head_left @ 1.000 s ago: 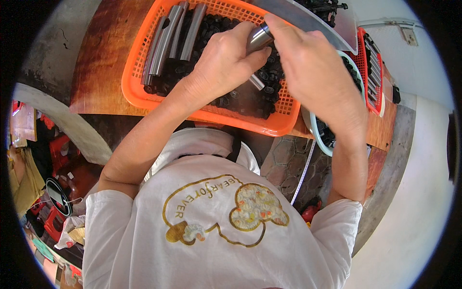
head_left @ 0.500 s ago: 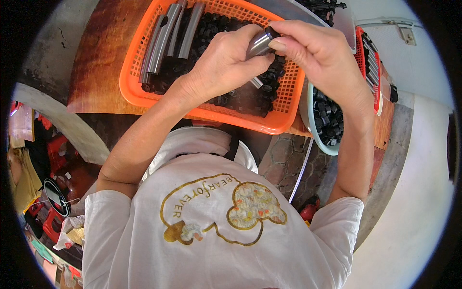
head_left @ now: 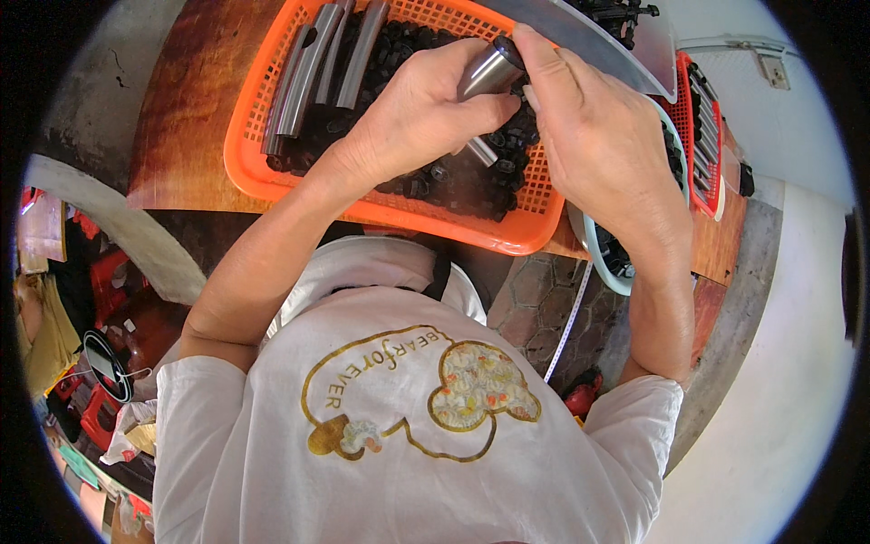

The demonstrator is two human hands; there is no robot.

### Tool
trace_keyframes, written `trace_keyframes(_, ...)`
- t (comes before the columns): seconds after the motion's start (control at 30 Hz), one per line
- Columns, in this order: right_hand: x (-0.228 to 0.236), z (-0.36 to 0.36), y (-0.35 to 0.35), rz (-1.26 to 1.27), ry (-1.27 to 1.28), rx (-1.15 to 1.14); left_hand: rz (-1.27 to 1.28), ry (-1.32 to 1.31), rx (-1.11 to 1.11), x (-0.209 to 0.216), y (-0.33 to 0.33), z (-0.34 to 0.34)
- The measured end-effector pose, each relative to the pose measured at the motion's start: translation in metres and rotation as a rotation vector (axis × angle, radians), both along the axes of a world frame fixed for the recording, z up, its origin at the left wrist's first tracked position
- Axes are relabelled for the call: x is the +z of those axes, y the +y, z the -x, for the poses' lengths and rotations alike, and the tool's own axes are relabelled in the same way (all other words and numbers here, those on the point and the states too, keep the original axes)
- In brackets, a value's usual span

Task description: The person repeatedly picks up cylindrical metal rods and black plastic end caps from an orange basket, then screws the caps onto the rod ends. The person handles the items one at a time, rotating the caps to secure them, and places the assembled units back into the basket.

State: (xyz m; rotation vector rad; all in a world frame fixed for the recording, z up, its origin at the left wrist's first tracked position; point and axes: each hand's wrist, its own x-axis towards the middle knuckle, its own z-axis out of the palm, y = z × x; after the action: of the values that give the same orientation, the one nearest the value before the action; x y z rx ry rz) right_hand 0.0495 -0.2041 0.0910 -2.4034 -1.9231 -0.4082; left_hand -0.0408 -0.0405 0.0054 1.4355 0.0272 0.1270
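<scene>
A shiny metal tube (head_left: 484, 78) with a black end cap (head_left: 509, 51) slants upward in my left hand (head_left: 417, 113), whose fingers and thumb wrap round it. The tube's thinner lower part pokes out below the hand. Beside the capped end is my right hand (head_left: 603, 136), its fingers stretched out and nothing visible in them. Its fingertips are right by the cap; whether they touch it I cannot tell. Both hands are above an orange plastic basket (head_left: 243, 168) holding many small black plastic pieces (head_left: 476, 195). Several metal tubes (head_left: 308, 86) lie at its left end.
The basket rests on a wooden table (head_left: 186, 136). A pale blue basin (head_left: 594, 245) of black pieces stands at the right, partly behind my right arm. Beyond are a translucent plastic bin (head_left: 652, 72) and a red basket (head_left: 722, 190) with metal tubes.
My right hand has let go of the black cap and its fingers have straightened beside it. The capped tube, still in my left hand, has shifted slightly.
</scene>
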Motion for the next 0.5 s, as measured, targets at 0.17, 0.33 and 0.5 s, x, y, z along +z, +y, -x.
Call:
trace_keyframes(0.17,-0.005,-0.002,-0.005,0.024,-0.007,0.02,0.021,0.036,-0.055,-0.002,-0.001,-0.001)
trace_keyframes(0.33,-0.01,0.0,-0.005,0.04,-0.008,0.014,-0.261,-0.149,0.126,-0.015,-0.007,-0.007)
trace_keyframes(0.5,-0.007,-0.011,-0.005,-0.022,0.29,-0.01,-0.433,-0.184,0.165,-0.017,-0.003,-0.008)
